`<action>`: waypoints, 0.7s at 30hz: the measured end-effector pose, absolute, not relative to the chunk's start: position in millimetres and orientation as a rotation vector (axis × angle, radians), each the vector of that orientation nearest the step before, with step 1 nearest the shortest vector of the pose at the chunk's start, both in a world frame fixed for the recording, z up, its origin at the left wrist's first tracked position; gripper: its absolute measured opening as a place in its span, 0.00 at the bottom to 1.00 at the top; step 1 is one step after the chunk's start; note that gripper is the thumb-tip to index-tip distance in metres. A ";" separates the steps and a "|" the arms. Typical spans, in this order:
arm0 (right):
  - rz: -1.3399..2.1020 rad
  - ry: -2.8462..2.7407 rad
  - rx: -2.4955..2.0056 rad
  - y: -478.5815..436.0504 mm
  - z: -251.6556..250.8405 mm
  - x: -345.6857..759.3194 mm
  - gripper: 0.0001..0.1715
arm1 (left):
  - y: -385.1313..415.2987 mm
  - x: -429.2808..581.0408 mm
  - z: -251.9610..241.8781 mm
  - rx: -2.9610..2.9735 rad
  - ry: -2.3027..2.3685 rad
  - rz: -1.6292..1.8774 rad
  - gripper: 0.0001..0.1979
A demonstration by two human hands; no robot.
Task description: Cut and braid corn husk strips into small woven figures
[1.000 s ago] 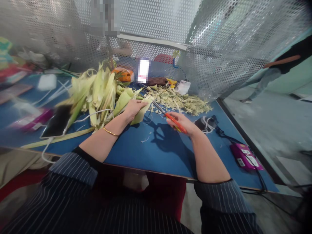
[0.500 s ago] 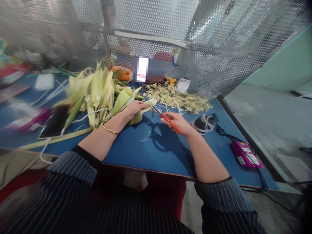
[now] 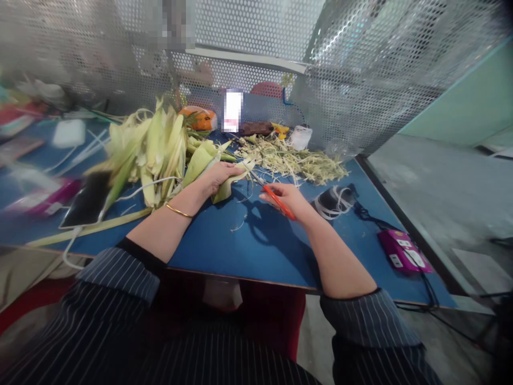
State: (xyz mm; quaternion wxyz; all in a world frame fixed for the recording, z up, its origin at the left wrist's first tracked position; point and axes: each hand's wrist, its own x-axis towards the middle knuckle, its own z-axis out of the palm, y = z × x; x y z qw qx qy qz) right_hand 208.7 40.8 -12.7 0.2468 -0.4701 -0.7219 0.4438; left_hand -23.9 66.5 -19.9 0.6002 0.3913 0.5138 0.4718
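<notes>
Pale green corn husk [image 3: 224, 190] is pinched in my left hand [image 3: 219, 175], whose wrist wears a gold bangle [image 3: 179, 212]. My right hand [image 3: 286, 199] is closed round the red handles of a pair of scissors [image 3: 278, 202]. Their metal blades point up and left, at the right edge of the husk; whether they are apart I cannot tell. A heap of long husks [image 3: 158, 147] lies left of my left hand. Beyond both hands spreads a pile of thin husk cuttings [image 3: 296, 159].
A smartphone [image 3: 86, 199] with a white cable lies on the blue table [image 3: 240, 254] at left. A black object wrapped in white cord [image 3: 333, 202] and a purple power strip [image 3: 404, 251] are at right. A perforated metal screen [image 3: 256, 32] stands behind.
The scissors and my right hand have shifted slightly left. My left hand keeps its hold on the husk. The whole view has moved a little.
</notes>
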 end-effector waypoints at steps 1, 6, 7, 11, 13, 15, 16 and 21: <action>1.194 -1.976 -1.278 40.7 -12.8 208.4 0.29 | 66.1 -23.6 -19.5 0.908 1.194 1.090 0.05; 0.742 -2.038 -1.410 42.3 -10.2 208.8 0.27 | 61.4 -22.5 -13.7 0.927 1.245 1.093 0.06; 0.590 -2.056 -1.470 42.9 -9.1 209.3 0.26 | 58.8 -22.2 -10.5 0.924 1.246 1.081 0.06; 0.213 -2.185 -1.755 44.5 -6.1 210.3 0.28 | 43.3 -18.5 8.8 0.934 1.197 1.080 0.03; 0.138 -2.278 -1.846 44.3 -7.1 209.8 0.27 | 35.3 -15.2 18.5 0.942 1.125 1.152 0.03; 0.072 -2.382 -1.867 43.5 -9.2 209.4 0.25 | 29.0 -11.2 26.0 0.859 1.006 1.253 0.04; 0.042 -2.430 -1.864 42.9 -10.1 209.5 0.24 | 26.5 -9.0 28.8 0.796 0.945 1.288 0.04; 0.047 -2.402 -1.697 36.5 -7.0 210.1 0.18 | 19.4 3.5 33.6 0.663 0.913 1.253 0.03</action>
